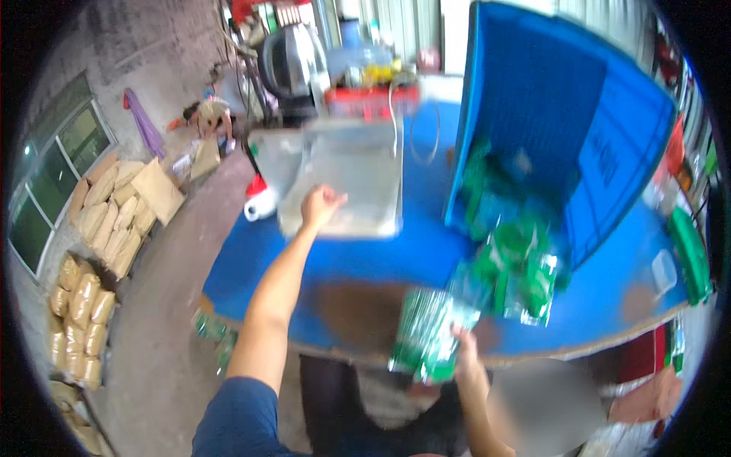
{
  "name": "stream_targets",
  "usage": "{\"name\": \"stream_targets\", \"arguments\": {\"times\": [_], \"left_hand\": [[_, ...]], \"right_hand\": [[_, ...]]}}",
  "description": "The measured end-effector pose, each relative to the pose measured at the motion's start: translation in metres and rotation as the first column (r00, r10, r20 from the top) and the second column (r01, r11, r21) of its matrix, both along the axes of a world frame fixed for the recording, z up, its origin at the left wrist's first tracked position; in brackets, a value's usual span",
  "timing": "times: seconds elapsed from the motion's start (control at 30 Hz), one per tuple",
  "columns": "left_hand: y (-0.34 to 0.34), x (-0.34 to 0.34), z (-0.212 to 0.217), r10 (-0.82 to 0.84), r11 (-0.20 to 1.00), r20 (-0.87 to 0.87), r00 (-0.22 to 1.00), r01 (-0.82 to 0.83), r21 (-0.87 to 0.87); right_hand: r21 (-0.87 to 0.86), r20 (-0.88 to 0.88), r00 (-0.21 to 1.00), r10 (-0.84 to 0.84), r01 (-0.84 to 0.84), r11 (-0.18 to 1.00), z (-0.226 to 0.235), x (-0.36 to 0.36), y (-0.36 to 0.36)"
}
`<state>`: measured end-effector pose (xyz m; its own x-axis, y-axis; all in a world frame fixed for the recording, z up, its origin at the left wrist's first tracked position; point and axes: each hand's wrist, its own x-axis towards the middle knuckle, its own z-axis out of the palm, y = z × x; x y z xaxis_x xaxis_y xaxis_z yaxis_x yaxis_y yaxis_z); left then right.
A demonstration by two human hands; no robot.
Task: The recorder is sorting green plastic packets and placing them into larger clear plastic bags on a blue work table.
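Observation:
My left hand (323,206) is over a stack of clear plastic sheets or bags (354,171) at the table's far left. Its fingers are curled together; blur hides whether they pinch a sheet. Near the front edge, my right hand (467,352) grips a green-and-clear printed plastic packet (428,331), fingers on its right side. Just beyond it, loose green packets (518,263) spill out of a large blue plastic crate (628,145) that lies tipped on its side, its opening toward me. More green pieces sit inside the crate.
The blue tabletop (365,263) has worn brown patches. Behind the stack stand a metal kettle (295,61) and a red tray (373,100). A white roll (261,206) lies at the left edge. Filled sacks (114,217) and a crouching person (209,118) are on the floor at left.

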<state>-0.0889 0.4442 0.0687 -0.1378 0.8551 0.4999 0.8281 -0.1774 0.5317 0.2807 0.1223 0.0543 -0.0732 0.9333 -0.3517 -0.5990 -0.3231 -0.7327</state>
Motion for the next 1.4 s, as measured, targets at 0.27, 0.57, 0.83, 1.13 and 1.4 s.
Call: {"name": "stream_targets", "arguments": {"times": [0.27,0.57,0.83,1.13,1.4], "left_hand": [[0.018,0.009,-0.004,0.089,0.977,0.126,0.988,-0.062,-0.205],[-0.003,0.008,0.028,0.094,0.995,0.029,0.995,-0.093,-0.034],[-0.175,0.073,0.093,-0.216,0.976,-0.249,0.944,0.217,-0.027],[-0.252,0.083,0.036,-0.511,0.820,-0.174,0.842,0.417,-0.392],[-0.251,0.074,0.012,-0.463,0.856,0.113,0.879,0.477,-0.201]], "right_hand": [[0.035,-0.062,0.997,0.051,-0.048,0.998,0.007,0.000,0.007],[-0.019,-0.044,0.992,0.118,-0.119,0.993,-0.017,0.005,0.019],[0.062,-0.164,0.984,0.064,-0.054,0.997,0.009,0.001,0.021],[0.249,0.117,0.991,-0.063,0.032,0.968,0.025,-0.022,-0.030],[0.230,0.178,0.981,-0.076,0.034,0.973,0.032,-0.003,-0.074]]}}
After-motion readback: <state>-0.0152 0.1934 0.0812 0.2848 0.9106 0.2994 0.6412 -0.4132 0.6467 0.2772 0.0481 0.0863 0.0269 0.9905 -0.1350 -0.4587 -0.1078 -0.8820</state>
